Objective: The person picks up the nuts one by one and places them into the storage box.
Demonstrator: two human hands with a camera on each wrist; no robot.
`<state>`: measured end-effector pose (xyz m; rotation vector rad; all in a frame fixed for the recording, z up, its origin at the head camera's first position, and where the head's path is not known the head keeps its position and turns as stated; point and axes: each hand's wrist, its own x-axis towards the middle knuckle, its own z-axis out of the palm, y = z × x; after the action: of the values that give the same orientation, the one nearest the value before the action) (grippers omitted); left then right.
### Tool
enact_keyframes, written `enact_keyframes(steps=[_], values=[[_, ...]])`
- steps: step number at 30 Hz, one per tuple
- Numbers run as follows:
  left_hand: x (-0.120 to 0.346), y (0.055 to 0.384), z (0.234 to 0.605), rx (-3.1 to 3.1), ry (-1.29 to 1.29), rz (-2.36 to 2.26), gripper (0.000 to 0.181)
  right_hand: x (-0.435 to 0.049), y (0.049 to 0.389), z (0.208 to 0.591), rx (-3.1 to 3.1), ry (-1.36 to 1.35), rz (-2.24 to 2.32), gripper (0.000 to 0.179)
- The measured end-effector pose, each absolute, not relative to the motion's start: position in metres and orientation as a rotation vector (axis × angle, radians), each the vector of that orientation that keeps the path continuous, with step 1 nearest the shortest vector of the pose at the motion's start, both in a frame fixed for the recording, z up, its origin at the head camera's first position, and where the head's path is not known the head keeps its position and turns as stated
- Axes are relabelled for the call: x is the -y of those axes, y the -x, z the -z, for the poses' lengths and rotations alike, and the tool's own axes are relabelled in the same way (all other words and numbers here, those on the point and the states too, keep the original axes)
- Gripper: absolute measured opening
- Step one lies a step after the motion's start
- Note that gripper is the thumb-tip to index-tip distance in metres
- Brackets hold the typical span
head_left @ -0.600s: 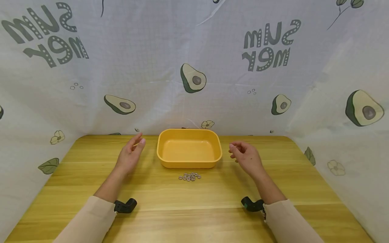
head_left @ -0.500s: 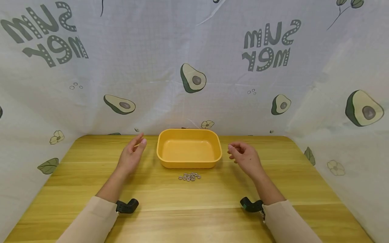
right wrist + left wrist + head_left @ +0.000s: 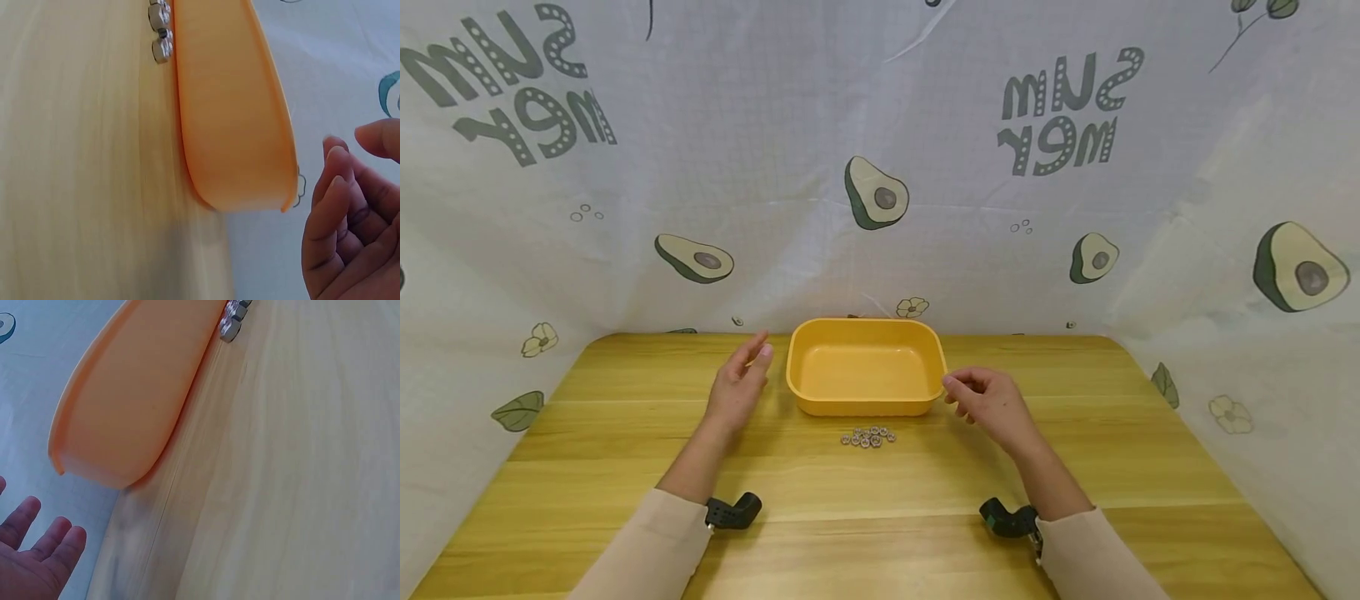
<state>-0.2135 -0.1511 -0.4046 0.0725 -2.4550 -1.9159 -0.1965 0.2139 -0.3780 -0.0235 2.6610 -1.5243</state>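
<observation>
A yellow plastic basin point(image 3: 868, 407) with rounded corners stands near the back of the table, nothing inside it. Just in front of it lies a small cluster of metal hex nuts point(image 3: 876, 441). My left hand point(image 3: 737, 396) hovers left of the basin, fingers extended and loosely spread, holding nothing. On the other side, my right hand point(image 3: 992, 408) has loosely bent fingers, and its fingertips overlap the basin's right rim in the head view. The right wrist view shows a gap between thumb and fingers point(image 3: 328, 231), with nothing held. Several nuts point(image 3: 161, 50) show beside the basin wall there.
The wooden table point(image 3: 850, 542) runs back to a white cloth point(image 3: 760, 125) printed with avocados and letters. More cloth hangs along both sides. A black wrist camera point(image 3: 733, 512) sits at the left sleeve, another black camera point(image 3: 1007, 518) at the right.
Both hands have moved inward toward the basin, the right one also slightly nearer the front. The basin and the nuts have stayed in place.
</observation>
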Motion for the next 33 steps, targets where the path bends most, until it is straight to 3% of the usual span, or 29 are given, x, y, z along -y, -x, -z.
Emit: enact_keyframes(steps=[21, 33], values=[[0.125, 0.218, 0.419, 2.219, -0.121, 2.135, 0.056, -0.190, 0.188, 0.405, -2.447, 0.374, 1.310, 0.024], [0.113, 0.222, 0.427, 2.074, -0.199, 2.260, 0.052, -0.171, 0.189, 0.420, -2.607, 0.375, 1.155, 0.020]])
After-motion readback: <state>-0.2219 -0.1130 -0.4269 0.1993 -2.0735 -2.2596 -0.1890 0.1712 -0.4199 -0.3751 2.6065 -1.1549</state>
